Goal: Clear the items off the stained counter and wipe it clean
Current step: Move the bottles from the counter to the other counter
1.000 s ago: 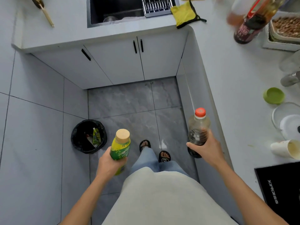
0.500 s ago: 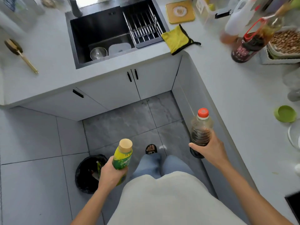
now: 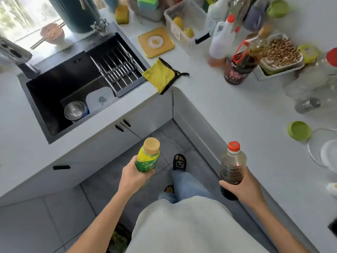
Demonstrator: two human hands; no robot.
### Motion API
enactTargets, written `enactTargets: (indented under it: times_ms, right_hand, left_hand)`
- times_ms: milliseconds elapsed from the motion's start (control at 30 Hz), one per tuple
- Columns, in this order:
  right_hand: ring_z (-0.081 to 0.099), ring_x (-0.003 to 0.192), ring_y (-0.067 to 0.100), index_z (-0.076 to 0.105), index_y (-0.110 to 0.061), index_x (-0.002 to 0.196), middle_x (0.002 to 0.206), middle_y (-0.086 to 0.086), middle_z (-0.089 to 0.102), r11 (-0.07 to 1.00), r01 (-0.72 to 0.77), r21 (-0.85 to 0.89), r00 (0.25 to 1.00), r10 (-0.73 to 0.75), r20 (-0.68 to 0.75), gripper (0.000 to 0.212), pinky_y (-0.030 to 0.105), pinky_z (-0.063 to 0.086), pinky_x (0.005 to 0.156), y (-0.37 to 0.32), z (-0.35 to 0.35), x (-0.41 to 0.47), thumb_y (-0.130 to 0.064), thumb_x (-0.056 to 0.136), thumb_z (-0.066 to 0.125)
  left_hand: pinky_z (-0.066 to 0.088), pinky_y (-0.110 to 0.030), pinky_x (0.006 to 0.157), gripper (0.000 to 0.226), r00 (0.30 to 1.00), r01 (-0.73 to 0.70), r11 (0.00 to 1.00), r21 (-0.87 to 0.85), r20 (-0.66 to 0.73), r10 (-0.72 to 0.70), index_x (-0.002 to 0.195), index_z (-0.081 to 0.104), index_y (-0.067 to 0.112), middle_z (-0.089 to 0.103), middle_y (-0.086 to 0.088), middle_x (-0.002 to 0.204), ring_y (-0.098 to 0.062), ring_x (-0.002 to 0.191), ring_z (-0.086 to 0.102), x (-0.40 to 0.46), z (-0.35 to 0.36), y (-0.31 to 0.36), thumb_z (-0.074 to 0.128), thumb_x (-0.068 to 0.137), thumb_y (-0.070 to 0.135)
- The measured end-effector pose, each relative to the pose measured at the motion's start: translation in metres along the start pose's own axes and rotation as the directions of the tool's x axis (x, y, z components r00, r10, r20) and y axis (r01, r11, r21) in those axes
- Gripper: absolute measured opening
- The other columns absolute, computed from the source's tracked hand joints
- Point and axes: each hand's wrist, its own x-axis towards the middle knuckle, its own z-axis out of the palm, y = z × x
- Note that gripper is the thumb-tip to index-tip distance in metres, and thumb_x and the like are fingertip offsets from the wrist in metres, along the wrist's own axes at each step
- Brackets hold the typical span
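Both hands raised at waist height: left hand [image 3: 134, 177] grips a green bottle [image 3: 147, 157], right hand [image 3: 243, 185] a dark-sauce bottle [image 3: 232, 169]; labels unreadable.

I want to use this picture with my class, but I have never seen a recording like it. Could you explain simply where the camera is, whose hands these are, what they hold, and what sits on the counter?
There is no machine here. A person wears a wide-angle camera on the head, so the view looks down along their own arms to the floor. The left hand grips a green and yellow bottle with a tan cap. The right hand grips a dark bottle with a red cap. Both bottles are held over the floor, not resting on anything. The white counter bends round a corner. On it lie a yellow cloth beside the sink, a large dark sauce bottle, a tray of nuts and a green lid.
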Motion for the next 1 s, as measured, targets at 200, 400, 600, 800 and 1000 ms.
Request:
enactTargets:
  times_ms: [200,400,600,800,1000]
  right_hand:
    - [0.065,0.090,0.009,0.049,-0.041,0.113,0.095,-0.022,0.065,1.000,0.007,0.019,1.000,-0.008,0.019,0.073,0.029,0.049,0.077,-0.046,-0.016,0.055,-0.056,0.054,0.089]
    - [0.068,0.095,0.006,0.052,-0.038,0.118,0.105,-0.020,0.069,0.994,0.084,0.069,0.996,-0.086,0.034,0.076,0.030,0.055,0.082,-0.114,-0.024,0.106,-0.058,0.055,0.089]
    - [0.065,0.092,-0.001,0.051,-0.038,0.119,0.103,-0.021,0.068,0.983,0.131,0.130,0.991,-0.134,0.016,0.076,0.018,0.046,0.075,-0.176,-0.026,0.147,-0.060,0.055,0.088]
    - [0.067,0.100,0.006,0.051,-0.039,0.124,0.112,-0.019,0.069,0.976,0.114,0.185,0.993,-0.108,-0.040,0.079,0.025,0.051,0.082,-0.218,-0.024,0.176,-0.056,0.058,0.090]
    - [0.064,0.095,-0.008,0.051,-0.040,0.123,0.108,-0.021,0.069,0.971,0.034,0.238,0.990,0.000,-0.143,0.078,0.016,0.047,0.076,-0.234,-0.026,0.188,-0.057,0.056,0.088]
  left_hand:
    - [0.049,-0.018,0.065,0.049,1.000,-0.004,0.998,0.055,0.001,0.004,0.106,0.062,0.047,0.071,0.033,0.097,0.012,0.088,0.066,0.049,-0.014,0.036,0.084,0.063,0.045]
    - [0.050,-0.019,0.069,0.047,0.999,0.053,0.994,0.095,-0.004,-0.053,0.103,0.063,0.048,0.072,0.033,0.096,0.011,0.088,0.066,0.066,-0.034,0.036,0.089,0.065,0.040]
    - [0.052,-0.022,0.065,0.048,0.992,0.124,0.982,0.144,-0.009,-0.124,0.101,0.062,0.046,0.076,0.021,0.089,-0.001,0.082,0.070,0.093,-0.055,0.036,0.091,0.064,0.035]
    - [0.053,-0.023,0.061,0.050,0.997,0.045,0.984,0.171,0.052,-0.054,0.104,0.061,0.047,0.075,0.026,0.090,0.004,0.078,0.071,0.145,-0.081,0.076,0.085,0.061,0.040]
    - [0.054,-0.023,0.059,0.048,0.979,-0.165,0.976,0.145,0.142,0.144,0.107,0.064,0.042,0.075,0.020,0.088,-0.003,0.076,0.072,0.208,-0.083,0.169,0.084,0.063,0.044]
